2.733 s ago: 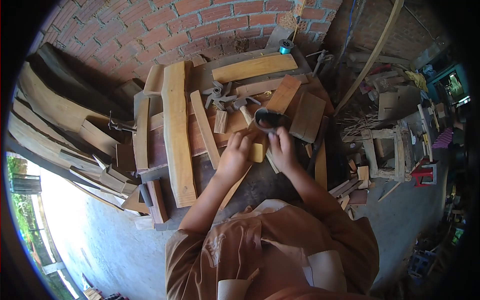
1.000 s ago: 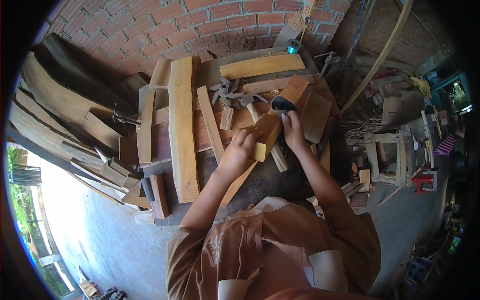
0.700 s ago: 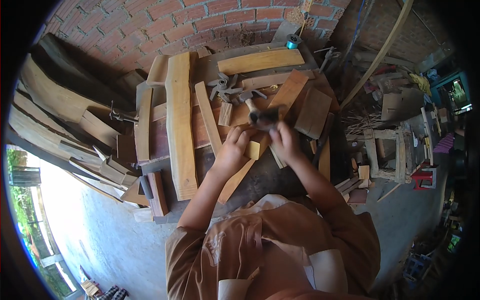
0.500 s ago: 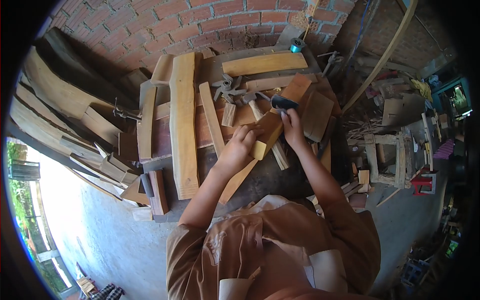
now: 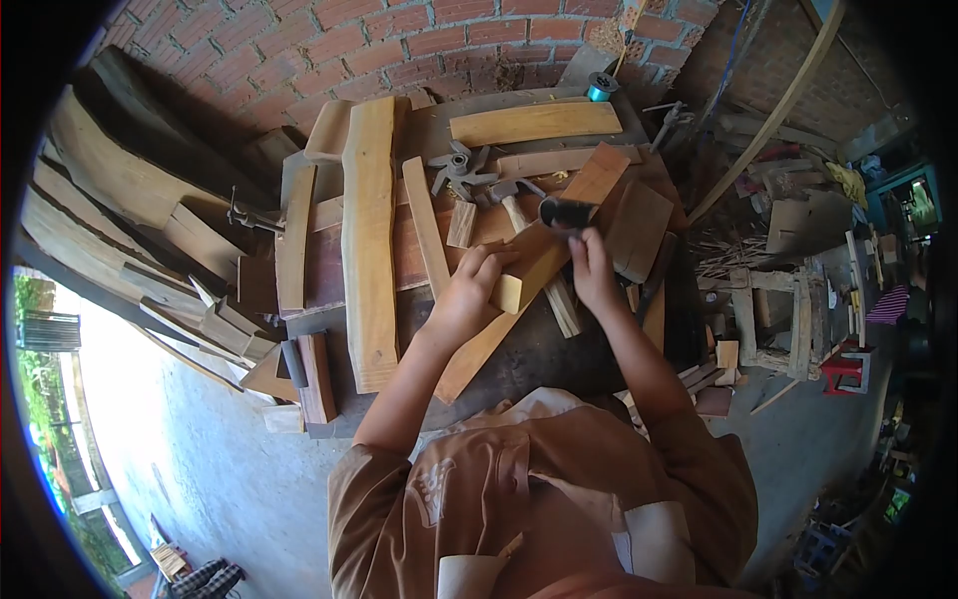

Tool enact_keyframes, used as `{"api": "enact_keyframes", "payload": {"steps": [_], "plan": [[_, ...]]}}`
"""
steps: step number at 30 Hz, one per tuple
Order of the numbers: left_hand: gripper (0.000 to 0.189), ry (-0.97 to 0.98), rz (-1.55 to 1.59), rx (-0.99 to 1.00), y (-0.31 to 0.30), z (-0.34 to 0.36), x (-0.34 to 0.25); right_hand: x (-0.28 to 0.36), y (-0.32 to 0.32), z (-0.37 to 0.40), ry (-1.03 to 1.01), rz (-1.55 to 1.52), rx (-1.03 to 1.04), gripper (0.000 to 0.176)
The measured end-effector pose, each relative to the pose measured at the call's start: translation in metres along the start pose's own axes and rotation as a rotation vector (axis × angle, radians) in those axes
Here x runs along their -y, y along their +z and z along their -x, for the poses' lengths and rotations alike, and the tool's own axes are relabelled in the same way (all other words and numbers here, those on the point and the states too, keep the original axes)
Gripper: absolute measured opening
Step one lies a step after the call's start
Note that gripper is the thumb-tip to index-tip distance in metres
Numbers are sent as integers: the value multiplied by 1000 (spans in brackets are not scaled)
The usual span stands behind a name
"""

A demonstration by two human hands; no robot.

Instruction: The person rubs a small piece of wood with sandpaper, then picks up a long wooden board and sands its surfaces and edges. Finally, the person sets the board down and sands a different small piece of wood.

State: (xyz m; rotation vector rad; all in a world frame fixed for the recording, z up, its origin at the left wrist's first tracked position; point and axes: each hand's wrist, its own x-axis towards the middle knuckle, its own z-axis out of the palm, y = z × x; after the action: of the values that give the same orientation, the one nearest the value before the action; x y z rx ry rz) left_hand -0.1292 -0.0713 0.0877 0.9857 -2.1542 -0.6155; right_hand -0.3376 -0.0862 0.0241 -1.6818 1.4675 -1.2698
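Note:
My left hand [image 5: 471, 290] is wrapped around the near end of a thick yellowish wood block [image 5: 534, 262], which slants away from me over the bench. In my right hand [image 5: 596, 270] is a black rounded tool [image 5: 567, 213], slightly blurred, at the block's far end; its exact kind does not show. Below the block, a pale wooden handle [image 5: 564, 307] sticks out toward me, and its hammer head [image 5: 507, 190] shows beyond. A reddish-brown board [image 5: 599, 172] lies just past the black tool. Beneath my left hand, a flat wood strip [image 5: 479, 361] juts out.
Long planks [image 5: 371, 250] lie on the workbench [image 5: 509, 369] to the left. A metal star-shaped part [image 5: 460, 170] and a teal spool [image 5: 602, 88] sit farther back. Curved slabs [image 5: 130, 170] lean at the far left. A brick wall [image 5: 429, 40] stands behind.
My right hand has turned a little, and the black tool has tilted with it at the block's far end. My left hand keeps its grip. The whole view has shifted slightly.

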Motion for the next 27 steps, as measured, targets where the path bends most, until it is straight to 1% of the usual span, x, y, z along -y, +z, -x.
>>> {"api": "enact_keyframes", "payload": {"steps": [1, 2, 3, 5, 6, 7, 8, 9, 10, 11, 12, 13, 14, 15, 17, 18, 20, 21, 22, 23, 24, 26, 27], "plan": [[50, 2, -18, 13, 2, 0, 1, -2, 0, -6, -53, -44, -62, 10], [53, 7, -36, 23, 3, -2, 2, -8, 5, -7, -108, -36, -69, 10], [53, 17, -37, 18, 3, -4, 3, 2, 5, 1, 9, -7, -5, 11], [48, -45, -61, 45, 5, -2, 1, 57, 3, 19, -7, 1, 100, 10], [47, -90, -29, 32, 3, -2, -4, 61, 14, 27, -172, -124, 73, 9], [47, -92, -28, 30, 4, 0, 0, 65, 20, 30, -336, -252, 47, 8], [48, -76, -40, 69, 5, 5, 6, 68, 16, 29, -439, -136, 69, 7], [49, -60, -54, 110, 4, 8, 9, 60, 17, 27, -439, -141, 71, 7], [52, -142, -37, 85, 2, 8, 3, 46, 19, 25, -345, -151, 62, 7], [52, -148, -41, 87, 2, 10, 3, 35, 18, 23, -249, -160, 52, 7], [52, -97, -19, 48, 2, 9, 5, 28, 11, 18, -112, 1, 61, 7], [53, -45, 4, 6, 3, 9, 5, 6, 9, 12, -3, 40, 48, 9], [52, -65, 8, 0, 4, 9, 3, -16, 12, 0, -142, -15, -69, 12], [52, -66, 6, -3, 5, 8, 1, -19, 7, -7, -101, 22, -95, 15], [52, -23, 19, 16, 6, 2, -2, -22, 6, -12, -98, 59, -164, 15], [52, 0, -1, 21, 5, -1, -3, -16, 8, -11, -103, 58, -167, 15], [52, 6, -14, 19, 6, 0, 1, 12, 10, 4, 25, 31, -101, 14], [53, 7, -26, 14, 6, -1, 4, 32, 9, 12, 74, -51, -18, 11], [53, 5, -24, 14, 4, -1, 4, 53, 12, 22, -76, -105, -6, 9], [52, -54, -15, 26, 2, 0, 4, 65, 14, 29, -222, -161, 7, 8], [52, -114, -6, 39, 1, 2, 4, 62, 15, 30, -215, -163, 9, 8], [52, -120, -6, 45, 2, 6, 7, 47, 15, 30, -331, -146, 77, 6], [52, -120, -6, 45, 3, 7, 9, 36, 13, 25, -224, -71, 45, 8]]}}
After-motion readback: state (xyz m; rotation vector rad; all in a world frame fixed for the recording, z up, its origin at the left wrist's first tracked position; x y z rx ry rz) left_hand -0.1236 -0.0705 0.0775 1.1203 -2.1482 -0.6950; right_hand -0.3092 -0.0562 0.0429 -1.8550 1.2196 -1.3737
